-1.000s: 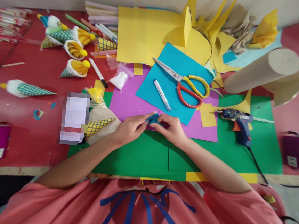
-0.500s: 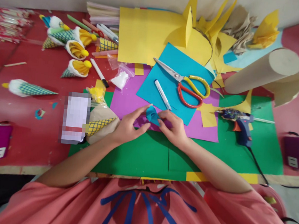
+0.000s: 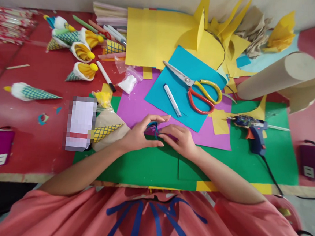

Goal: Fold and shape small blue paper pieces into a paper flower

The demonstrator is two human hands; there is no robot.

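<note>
A small curled piece of blue paper (image 3: 152, 125) is between my two hands, seen nearly edge-on, so its full shape is hidden. My right hand (image 3: 180, 139) pinches its right end between thumb and fingers. Around its left side my left hand (image 3: 141, 133) is open, thumb and fingers spread apart; whether a finger touches the paper I cannot tell. Both hands are over the purple sheet (image 3: 131, 101) and the green sheet (image 3: 148, 165). Just beyond them, a white marker (image 3: 172, 100) and large scissors (image 3: 189, 82) with red and yellow handles lie on a blue sheet (image 3: 160, 85).
At right lies a glue gun (image 3: 252, 128) with its cord, below a beige paper roll (image 3: 277, 77). Yellow card (image 3: 159, 37) is at the back. Patterned cones (image 3: 81, 71) stand left, near a phone-like blurred object (image 3: 80, 124) and a yellow patterned cone (image 3: 106, 132).
The blue paper has turned from showing its face to nearly edge-on and shifted slightly left. My left fingers have spread apart; my right hand has moved slightly left.
</note>
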